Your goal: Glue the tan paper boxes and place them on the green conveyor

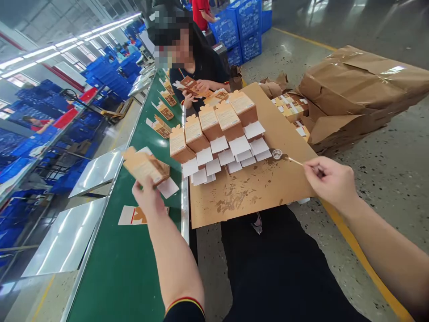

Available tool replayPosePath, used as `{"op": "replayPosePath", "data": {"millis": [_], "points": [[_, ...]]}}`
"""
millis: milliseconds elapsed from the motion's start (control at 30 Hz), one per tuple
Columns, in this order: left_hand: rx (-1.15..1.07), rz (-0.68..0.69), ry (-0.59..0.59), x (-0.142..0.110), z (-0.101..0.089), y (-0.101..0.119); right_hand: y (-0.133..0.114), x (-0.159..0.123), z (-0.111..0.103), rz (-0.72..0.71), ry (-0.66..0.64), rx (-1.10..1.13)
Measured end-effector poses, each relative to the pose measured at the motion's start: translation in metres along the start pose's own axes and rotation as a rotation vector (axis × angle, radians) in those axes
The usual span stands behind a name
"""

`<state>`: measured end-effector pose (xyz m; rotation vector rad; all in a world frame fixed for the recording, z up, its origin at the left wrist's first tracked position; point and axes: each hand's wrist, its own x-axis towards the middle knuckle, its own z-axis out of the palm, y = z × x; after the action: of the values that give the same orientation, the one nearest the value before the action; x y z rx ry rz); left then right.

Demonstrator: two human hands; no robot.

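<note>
My left hand (147,194) is closed around a brown-and-cream folding carton (142,167) with its flaps out, above the green conveyor belt (124,264). Another flat-looking carton (140,215) lies on the belt below that hand, partly hidden by my wrist. Between the fingertips of my right hand (330,179) is a thin cotton swab (295,161), pinched and pointing left. Just beyond its tip, a small clear cup (276,154) sits on the brown cardboard sheet (295,179). Stacked cartons (209,123) with white flaps stand left of the cup.
Wet spots mark the cardboard. Across from me, a co-worker (204,67) holds cartons in both hands. More cartons (162,109) stand along the belt. A large paper-wrapped bundle (362,85) is at right, with blue crates (237,31) behind. Metal panels (73,237) flank the belt.
</note>
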<state>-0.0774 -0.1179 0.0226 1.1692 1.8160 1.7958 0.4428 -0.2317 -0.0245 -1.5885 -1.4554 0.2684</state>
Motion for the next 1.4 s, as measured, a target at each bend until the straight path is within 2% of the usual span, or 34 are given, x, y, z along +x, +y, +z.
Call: {"op": "replayPosePath", "data": {"millis": [33,100,167,233,300,400,500,600,667,733,833,900,967,1100,1200,1300,1400], "points": [[-0.110,-0.039,-0.013,-0.016,-0.013,-0.001,0.002,0.014,0.003,-0.008,-0.046,-0.046],[-0.284,-0.103,-0.114,-0.055,-0.031,-0.002,0.005,0.042,0.013,-0.017,-0.181,-0.145],[-0.344,-0.132,-0.233,-0.099,-0.037,-0.004,0.009,0.065,0.027,-0.019,-0.307,-0.248],[-0.335,-0.199,-0.290,-0.139,-0.031,-0.010,0.013,0.083,0.039,-0.025,-0.370,-0.315],[-0.319,-0.281,-0.313,-0.170,-0.019,-0.017,0.019,0.094,0.047,-0.041,-0.377,-0.339],[-0.304,-0.354,-0.342,-0.197,0.002,-0.030,0.025,0.099,0.043,-0.075,-0.378,-0.351],[-0.292,-0.359,-0.334,-0.206,0.020,-0.040,0.021,0.083,0.031,-0.087,-0.307,-0.315],[-0.269,-0.361,-0.344,-0.206,0.030,-0.046,0.000,0.035,0.033,-0.057,-0.272,-0.129],[-0.246,-0.369,-0.371,-0.204,0.032,-0.047,-0.021,-0.008,0.051,-0.063,-0.384,0.053],[-0.233,-0.369,-0.385,-0.203,0.032,-0.047,-0.039,-0.050,0.078,-0.127,-0.503,0.186],[-0.220,-0.353,-0.385,-0.201,0.031,-0.046,-0.053,-0.089,0.119,-0.283,-0.528,0.183],[-0.209,-0.339,-0.386,-0.201,0.031,-0.045,-0.052,-0.100,0.135,-0.354,-0.500,0.097],[-0.199,-0.331,-0.386,-0.202,0.032,-0.043,-0.049,-0.104,0.143,-0.389,-0.473,0.016],[-0.176,-0.302,-0.390,-0.204,0.033,-0.040,-0.048,-0.111,0.148,-0.459,-0.469,-0.021],[-0.167,-0.282,-0.391,-0.207,0.033,-0.038,-0.053,-0.117,0.147,-0.501,-0.497,0.041],[-0.122,-0.255,-0.403,-0.214,0.033,-0.036,-0.055,-0.120,0.136,-0.447,-0.497,0.178],[-0.019,-0.195,-0.387,-0.225,0.032,-0.035,-0.050,-0.120,0.114,-0.290,-0.483,0.271]]}}
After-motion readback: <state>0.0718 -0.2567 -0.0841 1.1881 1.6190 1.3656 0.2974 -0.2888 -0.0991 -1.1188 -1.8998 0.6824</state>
